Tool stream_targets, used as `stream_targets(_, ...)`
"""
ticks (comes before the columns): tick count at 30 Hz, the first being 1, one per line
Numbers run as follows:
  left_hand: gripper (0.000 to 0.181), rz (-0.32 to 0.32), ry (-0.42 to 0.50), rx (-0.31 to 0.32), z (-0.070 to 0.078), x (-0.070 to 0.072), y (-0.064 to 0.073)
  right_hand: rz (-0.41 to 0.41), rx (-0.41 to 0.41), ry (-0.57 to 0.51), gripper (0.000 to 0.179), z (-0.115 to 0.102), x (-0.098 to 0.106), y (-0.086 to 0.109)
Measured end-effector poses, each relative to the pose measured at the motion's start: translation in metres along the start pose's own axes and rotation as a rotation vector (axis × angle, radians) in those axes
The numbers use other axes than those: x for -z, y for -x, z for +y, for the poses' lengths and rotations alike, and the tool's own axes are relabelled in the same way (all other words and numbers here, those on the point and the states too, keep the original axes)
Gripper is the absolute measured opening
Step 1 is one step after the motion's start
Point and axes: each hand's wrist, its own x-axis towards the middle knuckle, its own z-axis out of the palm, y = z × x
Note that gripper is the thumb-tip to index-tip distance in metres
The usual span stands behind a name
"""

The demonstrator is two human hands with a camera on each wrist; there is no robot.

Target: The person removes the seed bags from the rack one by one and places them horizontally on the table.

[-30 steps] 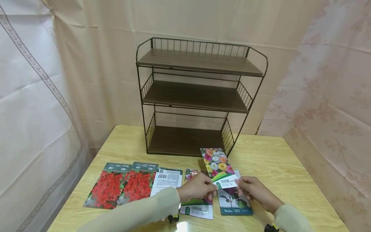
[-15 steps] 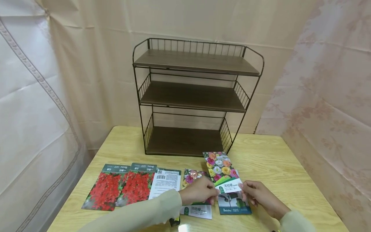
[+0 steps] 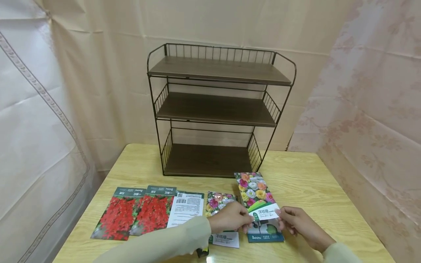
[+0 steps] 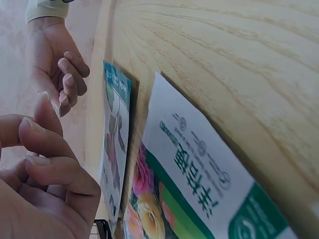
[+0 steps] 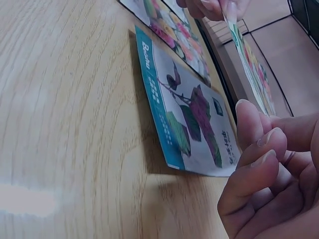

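Observation:
Both hands hold one seed packet with multicoloured flowers (image 3: 256,191) by its white lower end. My left hand (image 3: 230,219) pinches the lower left corner, and my right hand (image 3: 300,223) pinches the lower right. In the right wrist view the held packet (image 5: 251,69) appears nearly edge-on, raised off the table. Beneath it lies a packet with a purple-leaved plant (image 5: 192,109), its upper part covered in the head view. A second multicoloured-flower packet (image 4: 184,169) lies under my left hand and is partly hidden by it.
A three-tier shelf (image 3: 218,109) with dark boards and a wire frame stands at the back of the wooden table (image 3: 315,190). Two red-flower packets (image 3: 116,219) overlap at the left. Beside them lies a packet back side up (image 3: 185,208). Curtains hang around the table.
The held packet has moved a little to the right and down, with both hands following it. The head view has shifted slightly. The packets on the table stay put.

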Motion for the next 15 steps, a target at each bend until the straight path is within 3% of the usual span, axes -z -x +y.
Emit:
stream_targets(9, 0.028, -0.020, -0.057, -0.013, 0.004, -0.010, -0.007, 0.016, -0.021, -0.010, 0.046, 0.010, 0.007, 0.007)
stream_targets(15, 0.030, -0.066, -0.058, -0.037, 0.008, -0.016, -0.017, 0.069, -0.053, -0.006, 0.045, 0.016, 0.015, 0.014)
